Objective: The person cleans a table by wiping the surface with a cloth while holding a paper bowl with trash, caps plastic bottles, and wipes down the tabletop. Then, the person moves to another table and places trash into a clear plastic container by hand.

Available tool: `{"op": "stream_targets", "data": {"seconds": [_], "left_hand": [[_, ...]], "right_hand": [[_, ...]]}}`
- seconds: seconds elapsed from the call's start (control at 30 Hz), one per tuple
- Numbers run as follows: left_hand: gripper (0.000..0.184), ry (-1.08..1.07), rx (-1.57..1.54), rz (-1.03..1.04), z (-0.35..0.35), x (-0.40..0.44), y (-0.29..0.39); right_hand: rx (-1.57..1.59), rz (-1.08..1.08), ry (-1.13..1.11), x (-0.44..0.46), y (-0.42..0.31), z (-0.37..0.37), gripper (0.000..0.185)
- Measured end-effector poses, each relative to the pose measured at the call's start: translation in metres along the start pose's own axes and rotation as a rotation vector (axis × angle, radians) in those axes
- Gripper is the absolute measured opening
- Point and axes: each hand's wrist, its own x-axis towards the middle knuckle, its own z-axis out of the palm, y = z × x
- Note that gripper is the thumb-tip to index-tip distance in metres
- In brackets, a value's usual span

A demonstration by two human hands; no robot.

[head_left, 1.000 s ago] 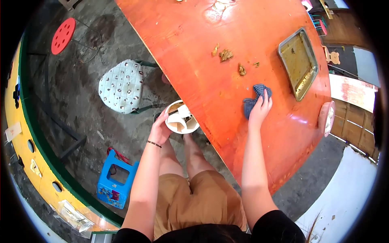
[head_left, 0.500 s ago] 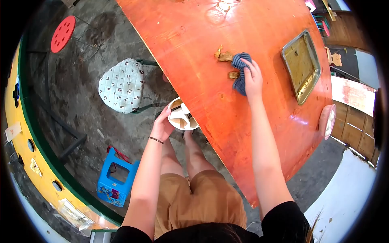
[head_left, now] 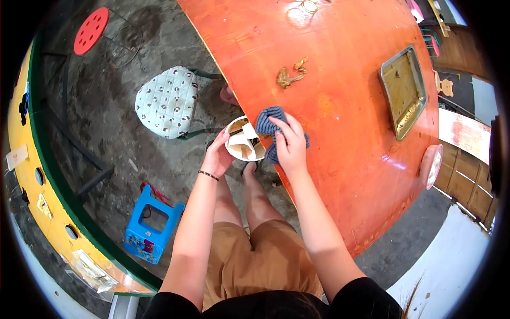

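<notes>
My left hand (head_left: 218, 157) grips a white round container (head_left: 247, 153) by its left side, just under the edge of the orange-red table (head_left: 350, 175). White and brown pieces show inside the container. My right hand (head_left: 290, 144) is closed on a bunched blue striped cloth (head_left: 272, 121) at the table edge, right beside the container's rim. Brown scraps (head_left: 286, 78) lie on the table beyond the cloth. Whether anything is under the cloth is hidden.
A metal tray (head_left: 404, 93) with brown residue lies on the right of the table, near a pink bowl (head_left: 431, 166). On the left floor stand a padded chair (head_left: 167, 102), a blue stool (head_left: 153, 223) and a red stool (head_left: 91, 31).
My right hand has swept the cloth from the middle of the table to the edge by the container. Fewer brown scraps lie in the middle. My left hand still holds the container.
</notes>
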Motion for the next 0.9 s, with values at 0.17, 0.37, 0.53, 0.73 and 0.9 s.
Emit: {"op": "stream_targets", "data": {"seconds": [0.17,0.37,0.53,0.73,0.9], "left_hand": [[0.057,0.041,-0.017,0.036,0.010,-0.002,0.004],[0.056,0.062,-0.028,0.034,0.001,0.002,0.009],[0.059,0.070,-0.002,0.011,-0.001,0.004,0.016],[0.063,0.040,0.043,0.000,-0.005,0.007,0.025],[0.061,0.078,0.006,0.023,0.002,0.009,0.027]], "right_hand": [[0.119,0.045,-0.082,-0.019,-0.024,0.015,0.031],[0.218,0.213,0.252,-0.017,-0.031,-0.007,0.030],[-0.069,0.227,0.634,0.050,0.050,-0.061,0.029],[-0.150,0.020,0.393,0.168,0.085,-0.068,0.025],[-0.017,-0.143,0.127,0.172,0.052,-0.028,0.024]]}}
